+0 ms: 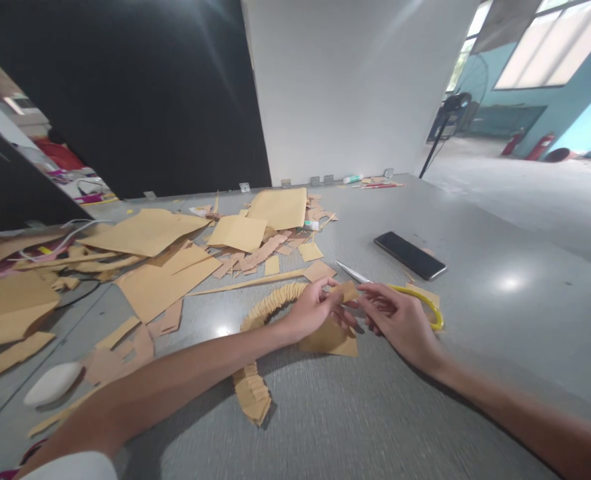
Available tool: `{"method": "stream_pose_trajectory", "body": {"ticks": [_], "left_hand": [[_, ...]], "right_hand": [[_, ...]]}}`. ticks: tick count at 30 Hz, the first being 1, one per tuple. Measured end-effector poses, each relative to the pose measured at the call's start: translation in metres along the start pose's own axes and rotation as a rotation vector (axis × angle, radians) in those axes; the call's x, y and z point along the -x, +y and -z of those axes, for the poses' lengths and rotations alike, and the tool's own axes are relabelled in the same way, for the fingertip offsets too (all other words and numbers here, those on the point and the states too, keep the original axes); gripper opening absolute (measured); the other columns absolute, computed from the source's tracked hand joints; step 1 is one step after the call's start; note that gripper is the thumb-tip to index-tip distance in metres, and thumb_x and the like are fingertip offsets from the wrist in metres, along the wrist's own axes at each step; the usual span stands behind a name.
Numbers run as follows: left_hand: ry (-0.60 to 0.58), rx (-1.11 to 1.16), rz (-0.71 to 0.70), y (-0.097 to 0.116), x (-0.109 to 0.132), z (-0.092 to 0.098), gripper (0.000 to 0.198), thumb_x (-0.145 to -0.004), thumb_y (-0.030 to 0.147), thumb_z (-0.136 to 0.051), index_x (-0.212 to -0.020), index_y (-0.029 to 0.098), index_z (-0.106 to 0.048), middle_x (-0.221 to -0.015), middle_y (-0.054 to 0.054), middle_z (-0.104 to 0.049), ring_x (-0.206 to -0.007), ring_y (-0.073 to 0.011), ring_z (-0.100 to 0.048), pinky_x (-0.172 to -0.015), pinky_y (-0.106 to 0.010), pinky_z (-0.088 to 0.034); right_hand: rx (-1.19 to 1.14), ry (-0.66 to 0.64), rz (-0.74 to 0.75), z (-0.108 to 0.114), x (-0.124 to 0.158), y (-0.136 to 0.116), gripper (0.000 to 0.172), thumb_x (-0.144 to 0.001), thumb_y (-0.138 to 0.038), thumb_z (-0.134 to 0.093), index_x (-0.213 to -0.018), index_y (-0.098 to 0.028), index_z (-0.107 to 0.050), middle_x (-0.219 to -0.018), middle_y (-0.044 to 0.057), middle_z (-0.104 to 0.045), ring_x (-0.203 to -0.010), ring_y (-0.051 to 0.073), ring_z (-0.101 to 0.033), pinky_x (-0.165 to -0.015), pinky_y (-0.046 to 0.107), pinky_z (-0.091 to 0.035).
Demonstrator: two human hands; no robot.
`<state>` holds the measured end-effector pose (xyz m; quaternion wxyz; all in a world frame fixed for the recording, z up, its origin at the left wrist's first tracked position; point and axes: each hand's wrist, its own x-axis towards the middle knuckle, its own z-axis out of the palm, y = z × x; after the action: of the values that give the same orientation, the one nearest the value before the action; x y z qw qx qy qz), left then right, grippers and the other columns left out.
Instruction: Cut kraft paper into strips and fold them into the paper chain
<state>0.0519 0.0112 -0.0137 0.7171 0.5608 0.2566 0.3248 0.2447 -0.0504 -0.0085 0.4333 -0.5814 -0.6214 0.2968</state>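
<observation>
A small piece of brown paper (348, 291) is held up off the table, pinched by my left hand (315, 308) between thumb and fingers. At its right edge, the closed thumb and fingertips of my right hand (395, 317) grip the same piece. A pleated strip of brown paper (253, 393) curves from my left hand round under the left forearm, which hides part of it. Flat beneath both hands lies a larger brown paper sheet (332, 338). Scissors with yellow handles (438, 313) rest beside and partly behind my right hand.
A black phone (410, 255) lies to the right. Brown paper sheets (170, 277) and scraps cover the left and back of the table. A white computer mouse (54, 385) sits at left. Glue sticks (352, 179) and pencils (382, 186) lie by the upright panel (345, 87).
</observation>
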Motion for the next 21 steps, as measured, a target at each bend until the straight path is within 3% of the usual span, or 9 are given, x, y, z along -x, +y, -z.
{"method": "stream_pose_trajectory", "body": {"ticks": [7,15,21], "left_hand": [[-0.113,-0.100,0.036,0.0030,0.0007,0.0008,0.049,-0.094,0.054,-0.064,-0.119,0.013,-0.057,-0.076,-0.010,-0.075,-0.069,-0.0214,-0.076,-0.066,-0.029,-0.057],[-0.123,-0.148,0.033,0.0051,-0.0006,-0.0012,0.048,-0.094,0.057,-0.062,-0.105,0.010,-0.068,-0.079,-0.012,-0.076,-0.069,-0.0192,-0.075,-0.063,-0.026,-0.055],[-0.105,-0.070,0.024,0.0033,-0.0028,0.0021,0.039,-0.095,0.052,-0.061,-0.088,0.014,-0.065,-0.073,-0.009,-0.075,-0.066,-0.0210,-0.075,-0.061,-0.027,-0.057]], "right_hand": [[0.305,0.093,0.290,-0.0031,0.0031,-0.0008,0.036,-0.099,-0.037,-0.059,-0.131,-0.024,-0.070,-0.102,0.008,-0.076,-0.078,0.021,-0.070,-0.072,0.034,-0.056],[0.326,0.099,0.377,-0.0017,0.0053,0.0019,0.029,-0.101,-0.028,-0.055,-0.122,-0.026,-0.075,-0.123,0.009,-0.071,-0.101,0.025,-0.071,-0.087,0.038,-0.058],[0.282,-0.029,0.453,-0.0005,0.0059,0.0004,0.034,-0.102,-0.024,-0.053,-0.128,-0.033,-0.071,-0.125,0.007,-0.069,-0.111,0.026,-0.069,-0.094,0.040,-0.057]]}}
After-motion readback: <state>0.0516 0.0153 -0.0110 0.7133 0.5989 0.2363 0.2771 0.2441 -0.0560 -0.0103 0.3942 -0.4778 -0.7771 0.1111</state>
